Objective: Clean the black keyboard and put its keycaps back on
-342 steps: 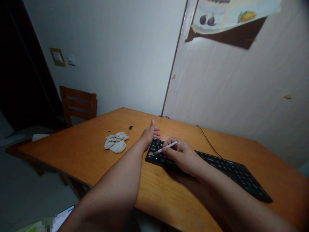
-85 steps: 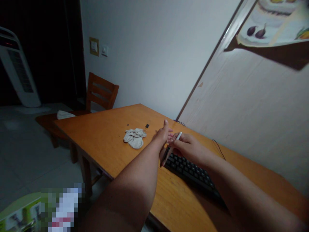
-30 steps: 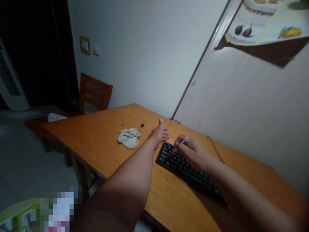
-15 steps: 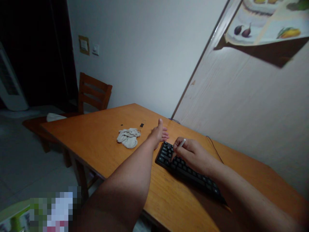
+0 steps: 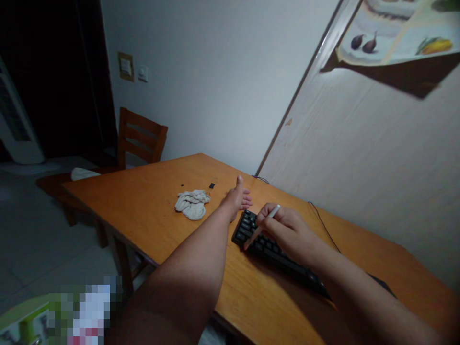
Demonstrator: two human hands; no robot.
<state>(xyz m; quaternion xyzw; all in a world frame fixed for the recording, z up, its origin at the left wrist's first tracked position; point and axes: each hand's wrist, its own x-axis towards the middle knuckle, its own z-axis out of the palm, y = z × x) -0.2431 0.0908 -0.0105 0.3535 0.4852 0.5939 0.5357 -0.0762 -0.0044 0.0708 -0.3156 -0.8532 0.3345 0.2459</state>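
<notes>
Keyboard [image 5: 283, 262]: black, lying on the wooden table [image 5: 143, 194]; its left end is bare to view, its middle runs under the right hand, and a dark corner shows past the right forearm.
Brush [image 5: 258, 233]: slim, pale-handled, slanting over the keyboard's left part — handle top up and to the right, tip down at the near edge by the left corner; whether the tip touches is too small to tell.
Right hand [image 5: 287, 227]: above the keyboard's left half, thumb and fingers pinched together on the brush.
Left hand [image 5: 237, 199]: just beside the keyboard's far left corner, thumb raised, fingers spread apart and holding nothing; whether it touches the keyboard, I cannot tell.
Cloth [image 5: 193, 205]: greyish white, crumpled, left of the keyboard, beyond the left forearm.
Black piece [image 5: 212, 186]: small and flat, left of the keyboard and farther back, just behind the cloth.
Cord [image 5: 324, 228]: thin and dark, behind the keyboard, its near end lost at the right forearm.
Chair [image 5: 142, 136]: wooden, well to the left of the keyboard and farther back, past the table's edge.
</notes>
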